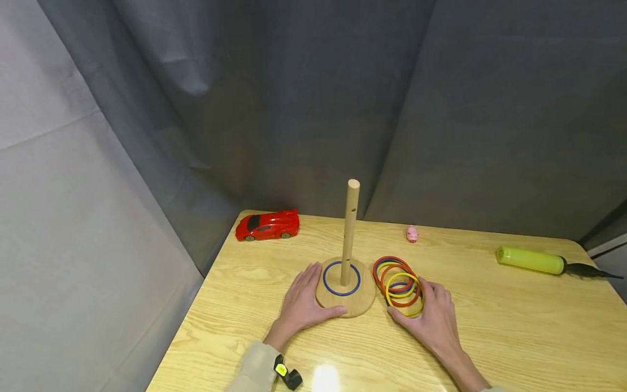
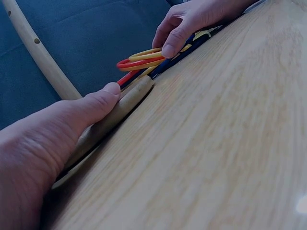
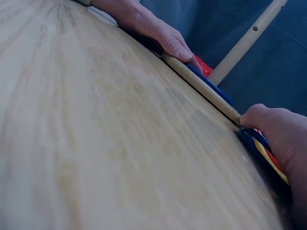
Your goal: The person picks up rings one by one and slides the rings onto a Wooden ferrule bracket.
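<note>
A round wooden base [image 1: 364, 296] carries an upright wooden peg [image 1: 350, 234]. One blue ring [image 1: 327, 283] lies flat on the base around the peg. My left hand [image 1: 305, 301] holds the base at its left side, the fingers along the edge and the thumb [image 2: 98, 103] on the front rim. Just right of the base is an overlapping pile of red, yellow and blue rings [image 1: 387, 258]. My right hand [image 1: 432, 316] grips a yellow ring [image 1: 403, 274] on top between thumb and fingers; in the left wrist view a red ring [image 2: 123, 63] sits right under it.
A red toy car [image 1: 268, 225] stands at the table's back left corner. Behind the rings is a small pink pig figure [image 1: 412, 234]. A yellow-green pump [image 1: 531, 260] with a black end lies at the right. Grey curtains [image 1: 313, 109] hang behind the wooden table [image 1: 235, 305].
</note>
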Available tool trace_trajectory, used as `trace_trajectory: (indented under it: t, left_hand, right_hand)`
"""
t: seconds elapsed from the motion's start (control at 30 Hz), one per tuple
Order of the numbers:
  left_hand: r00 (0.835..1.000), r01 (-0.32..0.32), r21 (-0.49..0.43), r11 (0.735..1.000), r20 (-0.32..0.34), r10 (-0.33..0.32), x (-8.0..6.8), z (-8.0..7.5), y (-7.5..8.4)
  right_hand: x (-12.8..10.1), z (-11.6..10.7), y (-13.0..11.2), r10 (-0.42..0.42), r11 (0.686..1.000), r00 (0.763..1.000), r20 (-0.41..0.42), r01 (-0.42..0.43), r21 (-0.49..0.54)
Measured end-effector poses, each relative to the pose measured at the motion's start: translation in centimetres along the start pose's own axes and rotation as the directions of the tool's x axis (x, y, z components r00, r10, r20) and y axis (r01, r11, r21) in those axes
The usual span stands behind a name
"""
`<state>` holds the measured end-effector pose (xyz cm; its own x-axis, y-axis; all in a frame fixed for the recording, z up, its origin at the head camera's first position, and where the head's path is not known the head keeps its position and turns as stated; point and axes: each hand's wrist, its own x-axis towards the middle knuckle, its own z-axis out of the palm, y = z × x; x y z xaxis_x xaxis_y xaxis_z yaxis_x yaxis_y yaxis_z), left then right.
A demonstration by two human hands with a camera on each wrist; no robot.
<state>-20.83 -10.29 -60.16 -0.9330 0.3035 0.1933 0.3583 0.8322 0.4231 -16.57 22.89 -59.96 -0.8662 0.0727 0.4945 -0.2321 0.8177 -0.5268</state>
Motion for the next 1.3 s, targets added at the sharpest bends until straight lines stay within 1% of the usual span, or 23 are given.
trace_trajectory:
  t: [0.2,0.33,0.47,0.67,0.8,1.0,1.17,1.3]
  left_hand:
    - [1.0,-0.007,-0.008,1.0,-0.013,0.007,0.1,-0.2,0.1]
    - [1.0,-0.001,-0.017,1.0,-0.005,0.001,0.1,0.0,0.3]
    - [1.0,-0.003,-0.016,1.0,0.001,0.003,0.0,0.0,0.4]
    - [1.0,-0.011,0.001,1.0,-0.015,0.011,-0.1,-0.4,0.2]
    - [1.0,-0.007,-0.004,1.0,-0.011,0.007,-0.2,-0.5,0.1]
    - [1.0,0.016,-0.02,1.0,0.014,-0.016,-0.3,-0.3,0.0]
    - [1.0,-0.005,-0.011,1.0,-0.017,0.005,-0.2,-0.3,0.1]
    - [1.0,-0.005,-0.014,1.0,-0.016,0.005,-0.1,-0.2,0.1]
  right_hand:
    - [0.4,0.1,-0.1,-0.035,0.998,0.993,-0.109,0.04,0.045]
    - [0.6,0.0,-0.1,-0.043,0.996,0.99,-0.132,0.053,0.074]
    - [0.7,-0.1,-0.1,-0.049,0.994,0.99,-0.135,0.061,0.092]
    - [1.0,-0.1,-0.4,-0.05,0.994,0.992,-0.115,0.061,0.094]
    - [1.4,-0.7,-0.6,-0.048,0.994,0.995,-0.089,0.057,0.098]
    - [2.5,-2.2,-1.0,-0.027,0.997,0.998,-0.05,0.031,0.072]
    - [4.1,-3.6,-1.5,-0.024,0.997,0.999,-0.023,0.025,0.078]
    - [5.2,-4.9,-2.3,-0.033,0.995,0.999,-0.002,0.033,0.096]
